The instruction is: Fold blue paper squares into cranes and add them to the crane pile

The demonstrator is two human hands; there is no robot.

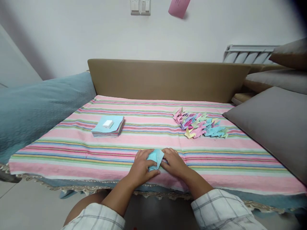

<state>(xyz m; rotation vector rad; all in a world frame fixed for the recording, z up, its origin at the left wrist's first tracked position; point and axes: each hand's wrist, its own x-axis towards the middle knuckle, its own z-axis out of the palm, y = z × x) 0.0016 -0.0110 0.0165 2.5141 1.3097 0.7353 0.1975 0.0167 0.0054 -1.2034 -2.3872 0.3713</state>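
Observation:
A light-blue sheet of origami paper [155, 157], folded into a small shape with a raised flap, lies on the striped cloth near the front edge of the seat. My left hand [143, 167] grips its left side, with the thumb and fingers closed over the paper. On the right edge, my right hand [174, 162] pinches the paper between thumb and fingers. Part of the folded shape is hidden beneath my fingers.
A stack of coloured paper squares [107, 129] with a small white block [108, 124] on top sits to the left. Several folded paper cranes [199, 124] lie in a cluster at the right. Grey cushions [275, 118] stand along the right side, a blue-covered armrest [48, 105] on the left.

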